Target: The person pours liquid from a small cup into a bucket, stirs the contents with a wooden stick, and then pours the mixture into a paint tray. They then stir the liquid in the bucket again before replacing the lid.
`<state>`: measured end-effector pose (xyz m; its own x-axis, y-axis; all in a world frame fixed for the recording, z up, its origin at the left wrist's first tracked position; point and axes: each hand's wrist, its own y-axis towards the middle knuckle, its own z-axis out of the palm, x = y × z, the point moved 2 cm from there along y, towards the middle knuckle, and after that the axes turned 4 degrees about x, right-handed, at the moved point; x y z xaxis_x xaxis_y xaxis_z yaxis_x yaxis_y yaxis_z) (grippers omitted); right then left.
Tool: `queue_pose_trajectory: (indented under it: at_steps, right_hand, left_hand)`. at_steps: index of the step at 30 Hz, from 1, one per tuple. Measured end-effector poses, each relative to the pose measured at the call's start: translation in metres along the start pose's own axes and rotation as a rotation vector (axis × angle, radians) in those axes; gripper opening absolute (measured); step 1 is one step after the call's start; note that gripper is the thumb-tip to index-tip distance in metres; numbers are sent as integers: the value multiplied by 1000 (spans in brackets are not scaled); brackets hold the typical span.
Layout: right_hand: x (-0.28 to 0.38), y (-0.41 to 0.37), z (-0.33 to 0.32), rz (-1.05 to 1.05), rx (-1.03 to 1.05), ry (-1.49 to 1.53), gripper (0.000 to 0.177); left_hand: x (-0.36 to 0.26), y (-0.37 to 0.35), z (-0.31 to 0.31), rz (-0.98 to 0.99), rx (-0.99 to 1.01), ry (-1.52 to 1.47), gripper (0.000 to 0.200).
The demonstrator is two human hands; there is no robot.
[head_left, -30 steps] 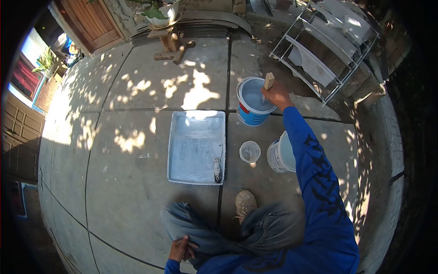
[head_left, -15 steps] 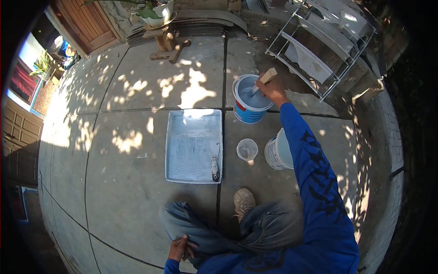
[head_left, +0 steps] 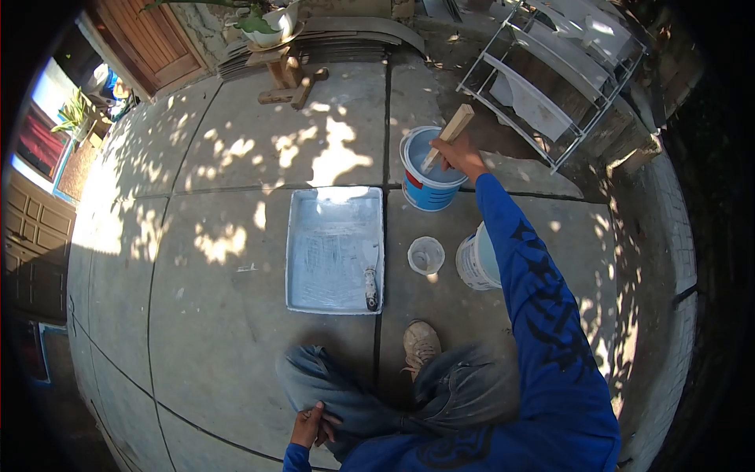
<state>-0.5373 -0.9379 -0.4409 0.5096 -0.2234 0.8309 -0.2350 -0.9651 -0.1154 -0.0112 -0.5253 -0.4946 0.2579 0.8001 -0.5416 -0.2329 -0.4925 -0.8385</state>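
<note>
Right hand (head_left: 459, 154) gripped wooden stick (head_left: 457, 123) angled into bucket (head_left: 432, 197), two o'clock from paint tray (head_left: 334, 236). Left hand (head_left: 308, 429), half-curled, touched jeans (head_left: 314, 374).

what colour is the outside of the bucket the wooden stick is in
Mostly blue, with a red patch; the bucket shows in the head view.

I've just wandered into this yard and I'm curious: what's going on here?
The person's right hand grips a wooden stick, its lower end inside a blue bucket of what looks like pale paint. The left hand rests against the jeans. A pale-smeared tray with a scraper-like tool in it lies on the concrete; a small cup and a second bucket stand to its right.
</note>
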Motion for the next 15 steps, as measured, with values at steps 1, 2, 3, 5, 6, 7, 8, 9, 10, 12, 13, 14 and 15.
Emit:
queue_pose_trajectory:
  at_steps: [1, 2, 3, 5, 6, 7, 8, 9, 10, 12, 13, 14, 15]
  right_hand:
    - [1, -4, -1, -2, 1, -1, 31]
    - [1, -10, -1, -51, -48, 20, 31]
    - [4, -13, -1, -100, -95, 44, 32]
    - [-10, -1, -4, -101, -136, -68, 32]
    - [-18, 6, -4, -98, -181, -185, 32]
    - [-17, 6, -3, -104, -175, -180, 32]
    - [-18, 4, -2, -113, -202, -170, 32]
    - [-18, 3, -2, -119, -230, -163, 32]
    - [-16, 3, -1, -119, -232, -164, 32]
    - [-16, 2, 4, -146, -168, -125, 29]
    - [-12, -2, 3, -140, -174, -128, 29]
    - [-7, -7, 3, -140, -118, -28, 27]
    - [-1, -12, 0, -142, -61, 72, 26]
  left_hand:
    - [0, 0, 0, 7, 11, -17, 73]
    - [1, 0, 0, 13, 20, -34, 73]
    - [1, -1, 1, 14, 14, -37, 73]
    - [0, -3, 3, 31, -1, -23, 73]
    - [1, -3, 2, 31, -11, -26, 73]
    - [2, -3, 2, 22, -31, -25, 73]
    - [3, -3, 2, 13, -47, -24, 73]
    - [4, -3, 1, 13, -50, -26, 73]
    - [5, -2, 1, 17, -44, -34, 73]
    - [5, -1, 0, 20, -26, -33, 73]
    - [5, 0, -1, 19, -10, -30, 74]
    - [4, 1, -2, 19, 6, -30, 74]
    - [4, 1, -2, 18, 12, -28, 74]
